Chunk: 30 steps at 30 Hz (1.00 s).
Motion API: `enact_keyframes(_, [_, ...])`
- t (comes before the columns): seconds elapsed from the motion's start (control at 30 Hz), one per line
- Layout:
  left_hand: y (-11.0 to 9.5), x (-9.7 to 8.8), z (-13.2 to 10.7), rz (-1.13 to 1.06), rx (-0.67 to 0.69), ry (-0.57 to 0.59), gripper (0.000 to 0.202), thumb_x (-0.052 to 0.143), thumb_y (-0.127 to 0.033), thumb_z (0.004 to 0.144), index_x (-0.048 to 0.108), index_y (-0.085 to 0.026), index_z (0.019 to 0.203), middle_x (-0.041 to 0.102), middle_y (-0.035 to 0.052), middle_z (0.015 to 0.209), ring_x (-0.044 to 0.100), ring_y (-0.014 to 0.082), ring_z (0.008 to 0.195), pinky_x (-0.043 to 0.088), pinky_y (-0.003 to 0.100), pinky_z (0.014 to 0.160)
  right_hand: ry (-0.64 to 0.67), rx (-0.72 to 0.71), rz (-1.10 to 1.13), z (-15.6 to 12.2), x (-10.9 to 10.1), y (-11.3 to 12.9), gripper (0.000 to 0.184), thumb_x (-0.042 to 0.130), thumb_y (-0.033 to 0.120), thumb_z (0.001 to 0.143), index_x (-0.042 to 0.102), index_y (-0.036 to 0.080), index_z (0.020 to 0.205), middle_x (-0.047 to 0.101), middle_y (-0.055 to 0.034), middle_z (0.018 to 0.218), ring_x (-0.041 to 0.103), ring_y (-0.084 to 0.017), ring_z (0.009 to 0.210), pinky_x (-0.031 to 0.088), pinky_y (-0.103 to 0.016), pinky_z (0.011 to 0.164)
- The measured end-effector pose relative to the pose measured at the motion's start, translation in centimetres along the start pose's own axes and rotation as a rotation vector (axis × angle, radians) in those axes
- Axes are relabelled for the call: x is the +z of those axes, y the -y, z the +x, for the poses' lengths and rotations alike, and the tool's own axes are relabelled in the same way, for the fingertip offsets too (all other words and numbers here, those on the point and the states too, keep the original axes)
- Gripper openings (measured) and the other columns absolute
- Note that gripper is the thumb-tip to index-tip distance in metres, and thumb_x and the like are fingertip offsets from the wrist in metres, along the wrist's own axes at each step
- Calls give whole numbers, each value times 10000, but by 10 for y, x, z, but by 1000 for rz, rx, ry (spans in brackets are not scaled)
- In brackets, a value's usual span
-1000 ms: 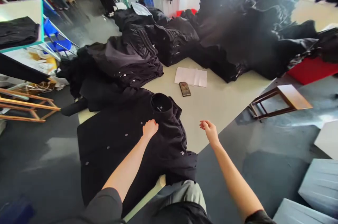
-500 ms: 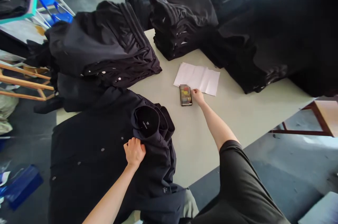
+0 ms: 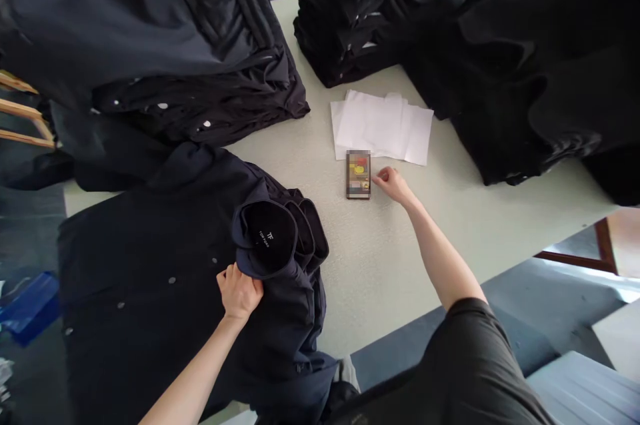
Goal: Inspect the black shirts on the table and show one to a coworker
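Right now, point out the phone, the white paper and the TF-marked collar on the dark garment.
Phone (image 3: 358,175): head view, middle of its blurred surface.
White paper (image 3: 383,123): head view, middle of the top sheet.
TF-marked collar (image 3: 265,238): head view, inner collar at the printed logo.

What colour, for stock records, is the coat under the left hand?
The coat: dark navy, head view.
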<state>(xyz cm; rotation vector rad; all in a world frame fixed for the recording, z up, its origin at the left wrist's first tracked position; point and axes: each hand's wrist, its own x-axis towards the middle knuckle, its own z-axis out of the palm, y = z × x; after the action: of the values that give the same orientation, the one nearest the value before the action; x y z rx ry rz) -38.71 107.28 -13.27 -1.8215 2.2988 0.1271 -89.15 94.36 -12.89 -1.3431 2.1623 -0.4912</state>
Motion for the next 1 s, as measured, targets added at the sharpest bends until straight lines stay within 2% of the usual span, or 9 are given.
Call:
enact_keyframes(0.1, [2,2,0,0,-6,7,259,452,-247,855,673,-131,926,642,188,988,547,361,1004,365,461,901,-5,49,-39,-3,4,-1,294,608,462,880,656,179,943,667,-114,983,603,-266,1024,463,-393,955])
enact_keyframes(0.23, [2,4,-1,20,-4,5,230,450,-239,861,662,-148,864,634,174,935,545,359,997,360,462,907,-66,165,-71,32,8,16,363,532,516,931,669,185,991,660,-156,1156,597,-302,1110,441,-467,1007])
enact_keyframes(0.37, [0,2,0,23,0,12,221,449,-228,858,656,-154,837,628,169,919,543,359,997,353,465,907,-75,245,-79,52,5,28,420,515,568,941,690,189,985,695,-157,1146,624,-321,1110,451,-484,1002])
enact_keyframes(0.63, [1,6,0,46,21,-40,211,458,-219,846,648,-148,788,625,172,871,546,356,968,358,455,879,-73,268,-106,50,5,29,422,570,577,906,704,194,1021,700,-151,1189,635,-325,1143,456,-491,1012])
enact_keyframes(0.8, [4,11,0,21,41,-79,207,471,-237,833,647,-155,763,624,174,863,544,368,949,360,464,848,-74,272,-108,53,6,29,446,543,603,906,703,202,1016,706,-138,1172,630,-328,1145,450,-502,1020])
enact_keyframes(1.0, [0,7,-1,31,49,-109,249,451,-236,856,675,-126,866,639,183,905,548,362,926,369,465,838,-39,222,-97,43,2,23,413,501,566,945,696,205,999,700,-126,1152,636,-296,1104,465,-442,998])
